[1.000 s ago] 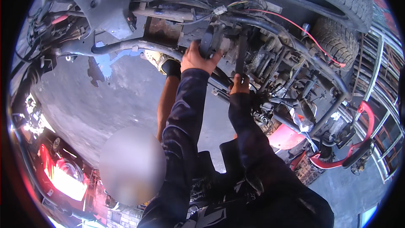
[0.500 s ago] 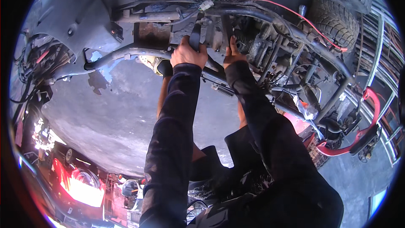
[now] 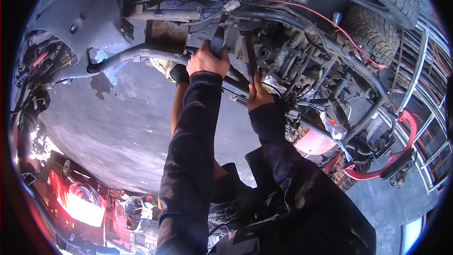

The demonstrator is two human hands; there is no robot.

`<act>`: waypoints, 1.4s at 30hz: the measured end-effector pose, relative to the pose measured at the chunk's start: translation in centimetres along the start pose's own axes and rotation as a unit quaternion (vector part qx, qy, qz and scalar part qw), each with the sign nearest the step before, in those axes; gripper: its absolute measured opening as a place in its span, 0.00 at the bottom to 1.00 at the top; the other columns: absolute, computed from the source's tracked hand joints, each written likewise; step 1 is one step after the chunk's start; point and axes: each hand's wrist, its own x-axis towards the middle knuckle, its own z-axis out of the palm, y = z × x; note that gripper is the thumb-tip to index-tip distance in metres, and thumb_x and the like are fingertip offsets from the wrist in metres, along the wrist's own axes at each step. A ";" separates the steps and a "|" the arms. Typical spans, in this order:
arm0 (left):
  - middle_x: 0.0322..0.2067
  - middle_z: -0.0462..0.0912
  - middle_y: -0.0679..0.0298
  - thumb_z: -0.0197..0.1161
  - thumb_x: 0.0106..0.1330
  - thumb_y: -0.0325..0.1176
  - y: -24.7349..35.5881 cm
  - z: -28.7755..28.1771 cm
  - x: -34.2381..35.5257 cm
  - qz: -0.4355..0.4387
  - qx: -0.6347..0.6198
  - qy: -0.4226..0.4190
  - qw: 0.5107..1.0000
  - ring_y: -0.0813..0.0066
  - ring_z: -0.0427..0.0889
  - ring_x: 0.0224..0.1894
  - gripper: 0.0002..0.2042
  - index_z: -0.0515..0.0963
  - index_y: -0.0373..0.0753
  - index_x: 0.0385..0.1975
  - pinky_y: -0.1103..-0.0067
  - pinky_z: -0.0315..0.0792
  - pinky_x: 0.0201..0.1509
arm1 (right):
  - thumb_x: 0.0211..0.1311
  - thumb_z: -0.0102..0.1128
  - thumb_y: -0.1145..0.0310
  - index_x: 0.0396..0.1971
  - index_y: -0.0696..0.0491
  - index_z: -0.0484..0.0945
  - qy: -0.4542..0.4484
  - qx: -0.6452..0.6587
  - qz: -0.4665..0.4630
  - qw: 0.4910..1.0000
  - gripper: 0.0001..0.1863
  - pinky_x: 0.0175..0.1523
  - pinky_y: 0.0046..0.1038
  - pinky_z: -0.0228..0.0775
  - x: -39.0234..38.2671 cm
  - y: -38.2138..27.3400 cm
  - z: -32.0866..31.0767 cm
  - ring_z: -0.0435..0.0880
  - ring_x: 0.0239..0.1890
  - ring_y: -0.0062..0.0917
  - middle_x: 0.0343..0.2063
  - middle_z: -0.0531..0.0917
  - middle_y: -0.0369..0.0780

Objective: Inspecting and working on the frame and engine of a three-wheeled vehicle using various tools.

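Near the top middle, my left hand (image 3: pixel 207 61) is closed around a dark, thick-handled tool (image 3: pixel 218 40). Its upper end meets the vehicle frame tube (image 3: pixel 255 15); I cannot make out the tip. To the right, my right hand (image 3: pixel 259 95) grips the lower end of a long dark hammer-like tool (image 3: pixel 249 56), one finger laid along it. That tool stands nearly upright, apart from the left hand, in front of the greasy engine (image 3: pixel 283 49). What its far end touches is unclear.
A white wire connector (image 3: pixel 231 4) sits on the upper tube, and a red wire (image 3: pixel 330 23) runs right toward a tyre (image 3: pixel 373 33). A grey plastic panel (image 3: pixel 71 23) is at left. A red curved bar (image 3: pixel 396 156) and metal racks (image 3: pixel 424 66) stand at right.
My right hand has drawn down toward me with the dark hammer-like tool, away from the upper tube. The left hand keeps its grip in nearly the same place. The view has shifted slightly.
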 end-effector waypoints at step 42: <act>0.33 0.85 0.49 0.65 0.48 0.44 0.4 1.4 0.2 0.005 -0.045 0.015 0.999 0.49 0.84 0.39 0.20 0.81 0.41 0.40 0.62 0.76 0.48 | 0.69 0.46 0.61 0.72 0.42 0.48 -0.047 -0.054 0.113 0.991 0.33 0.33 0.42 0.76 5.3 2.0 3.0 0.84 0.32 0.48 0.45 0.81 0.52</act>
